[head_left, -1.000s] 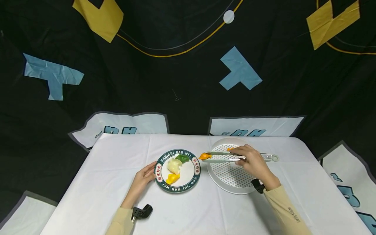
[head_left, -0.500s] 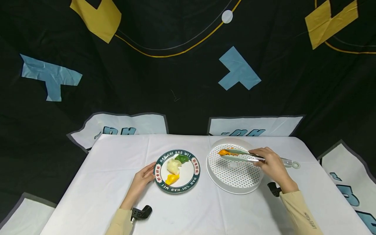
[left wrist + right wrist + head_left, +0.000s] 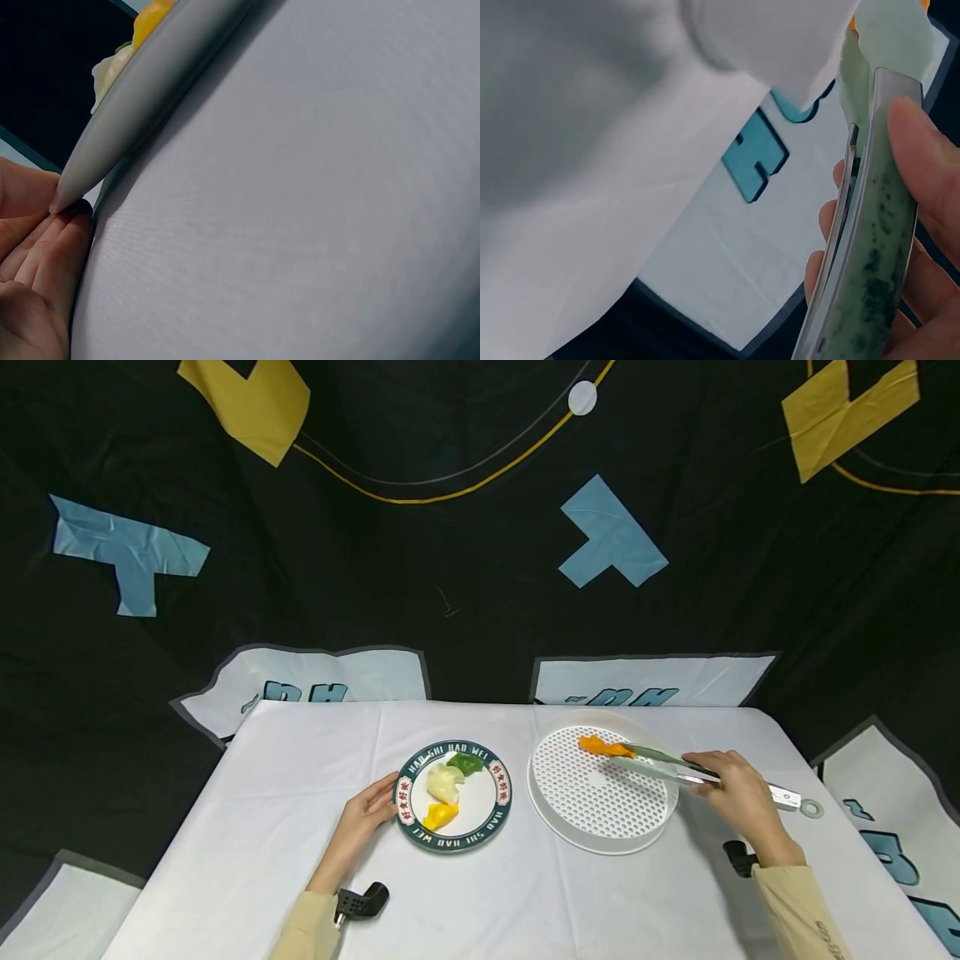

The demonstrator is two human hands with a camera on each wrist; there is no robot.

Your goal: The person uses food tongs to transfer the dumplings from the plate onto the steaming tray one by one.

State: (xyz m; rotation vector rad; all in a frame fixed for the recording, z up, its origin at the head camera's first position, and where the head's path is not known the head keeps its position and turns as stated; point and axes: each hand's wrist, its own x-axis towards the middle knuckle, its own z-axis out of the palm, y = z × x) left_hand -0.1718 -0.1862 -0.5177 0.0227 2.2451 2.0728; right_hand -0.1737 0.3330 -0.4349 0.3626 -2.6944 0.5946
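My left hand [image 3: 366, 814] pinches the left rim of a round plate [image 3: 414, 777] with a dark green patterned border; the left wrist view shows the thumb and fingers [image 3: 56, 247] at its edge. Green [image 3: 465, 764], pale [image 3: 444, 783] and yellow [image 3: 440, 815] dumplings lie on the plate. My right hand [image 3: 738, 793] grips metal tongs [image 3: 783, 796] with pale green tips. Those tips reach over a round white perforated steamer tray [image 3: 600, 802], right at an orange dumpling [image 3: 619, 750]. More orange [image 3: 590, 743] shows just left of it.
A white cloth [image 3: 480, 902] covers the table. Behind it hangs a black backdrop [image 3: 480, 593] with blue and yellow shapes. The steamer tray stands right of the plate, with a gap between them.
My right hand has moved the tongs and the orange dumpling from beside the plate rightward over the steamer tray. My left hand and the plate have hardly moved.
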